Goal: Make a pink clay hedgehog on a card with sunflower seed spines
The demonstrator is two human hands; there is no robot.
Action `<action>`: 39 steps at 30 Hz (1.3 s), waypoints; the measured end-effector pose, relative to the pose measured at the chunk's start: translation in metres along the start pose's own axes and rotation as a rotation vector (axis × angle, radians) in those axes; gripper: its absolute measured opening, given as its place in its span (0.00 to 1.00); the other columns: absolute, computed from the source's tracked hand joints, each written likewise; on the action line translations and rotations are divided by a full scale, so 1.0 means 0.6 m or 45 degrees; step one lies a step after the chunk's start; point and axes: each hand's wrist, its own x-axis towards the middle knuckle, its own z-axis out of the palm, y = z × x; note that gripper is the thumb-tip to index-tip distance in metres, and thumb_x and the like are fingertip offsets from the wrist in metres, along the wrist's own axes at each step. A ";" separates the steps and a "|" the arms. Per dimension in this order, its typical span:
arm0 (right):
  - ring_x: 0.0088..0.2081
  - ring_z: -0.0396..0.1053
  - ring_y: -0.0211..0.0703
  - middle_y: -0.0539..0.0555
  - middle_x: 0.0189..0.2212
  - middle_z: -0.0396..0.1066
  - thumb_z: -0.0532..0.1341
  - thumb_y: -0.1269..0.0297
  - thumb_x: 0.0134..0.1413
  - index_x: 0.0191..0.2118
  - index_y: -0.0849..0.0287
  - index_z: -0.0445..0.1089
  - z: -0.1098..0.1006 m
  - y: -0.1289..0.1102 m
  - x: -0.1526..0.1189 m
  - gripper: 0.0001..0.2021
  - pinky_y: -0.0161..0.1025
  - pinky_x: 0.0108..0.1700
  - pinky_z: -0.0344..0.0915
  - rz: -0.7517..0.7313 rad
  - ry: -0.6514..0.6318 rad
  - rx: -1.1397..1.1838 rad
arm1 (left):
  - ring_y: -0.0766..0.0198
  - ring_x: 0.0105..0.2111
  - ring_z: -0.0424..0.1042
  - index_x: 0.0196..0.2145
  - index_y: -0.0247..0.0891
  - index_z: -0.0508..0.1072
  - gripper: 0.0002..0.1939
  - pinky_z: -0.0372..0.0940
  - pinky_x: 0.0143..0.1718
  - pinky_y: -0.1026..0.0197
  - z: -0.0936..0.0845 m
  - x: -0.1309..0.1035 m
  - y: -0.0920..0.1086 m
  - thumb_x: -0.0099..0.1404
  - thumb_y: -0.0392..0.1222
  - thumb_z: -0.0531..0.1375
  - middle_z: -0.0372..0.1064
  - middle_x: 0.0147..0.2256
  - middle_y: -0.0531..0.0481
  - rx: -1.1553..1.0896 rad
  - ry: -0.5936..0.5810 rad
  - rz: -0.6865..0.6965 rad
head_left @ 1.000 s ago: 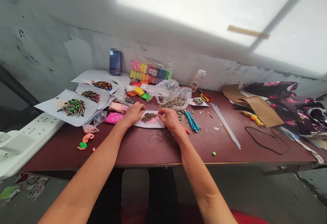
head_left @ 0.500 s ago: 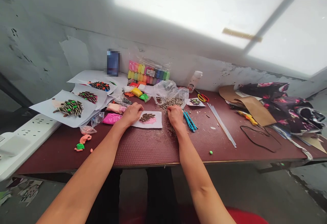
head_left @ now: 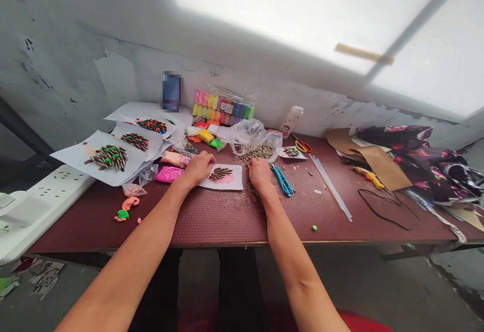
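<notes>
A small white paper card [head_left: 236, 183] lies flat on the table, bearing a pink patch [head_left: 227, 177] with rows of sunflower seeds [head_left: 220, 173] stuck on it. My left hand [head_left: 199, 168] is closed at the card's left edge, its fingers curled over that side. To the right of the card, my right hand [head_left: 259, 174] is closed with fingertips pinched together at the near side of a pile of sunflower seeds [head_left: 257, 153]. What its fingers hold, if anything, is hidden. A clear plastic bag [head_left: 247, 132] lies behind and partly over the pile.
Right of my right hand lies a blue utility knife [head_left: 283, 180], with scissors [head_left: 302, 145], glue sticks [head_left: 333, 190] and a yellow glue gun [head_left: 369, 177] beyond. Leftward are clay packets [head_left: 168, 174], finished seed pictures [head_left: 108, 157] and a power strip [head_left: 60, 201].
The whole view has shifted slightly, moving the scene a little to the right. Both hands stay in nearly the same places by the card and the seed pile.
</notes>
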 end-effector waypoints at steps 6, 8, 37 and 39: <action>0.49 0.65 0.50 0.62 0.46 0.72 0.53 0.66 0.69 0.48 0.58 0.75 0.008 -0.003 0.003 0.13 0.41 0.49 0.58 -0.050 0.016 -0.023 | 0.55 0.43 0.73 0.39 0.39 0.78 0.11 0.67 0.44 0.57 0.003 0.001 -0.003 0.64 0.35 0.55 0.71 0.39 0.44 0.000 0.007 0.005; 0.49 0.65 0.50 0.62 0.46 0.73 0.52 0.67 0.68 0.46 0.59 0.75 0.009 -0.004 0.006 0.14 0.41 0.49 0.58 -0.062 0.044 0.001 | 0.55 0.43 0.72 0.39 0.39 0.78 0.11 0.67 0.44 0.57 0.002 0.001 -0.003 0.64 0.35 0.55 0.71 0.40 0.44 -0.004 0.007 0.004; 0.31 0.65 0.35 0.48 0.28 0.74 0.64 0.68 0.52 0.30 0.59 0.77 -0.002 -0.021 -0.021 0.04 0.32 0.38 0.58 -0.337 -0.072 0.919 | 0.54 0.44 0.72 0.39 0.38 0.78 0.11 0.66 0.44 0.57 -0.005 -0.001 0.002 0.64 0.34 0.55 0.71 0.40 0.44 -0.018 -0.004 -0.005; 0.32 0.66 0.35 0.48 0.28 0.75 0.64 0.70 0.52 0.30 0.59 0.78 0.000 -0.025 -0.022 0.04 0.32 0.40 0.59 -0.346 -0.060 0.883 | 0.54 0.44 0.72 0.39 0.38 0.78 0.11 0.66 0.44 0.57 -0.005 -0.002 0.003 0.65 0.34 0.55 0.71 0.40 0.44 -0.007 -0.009 -0.013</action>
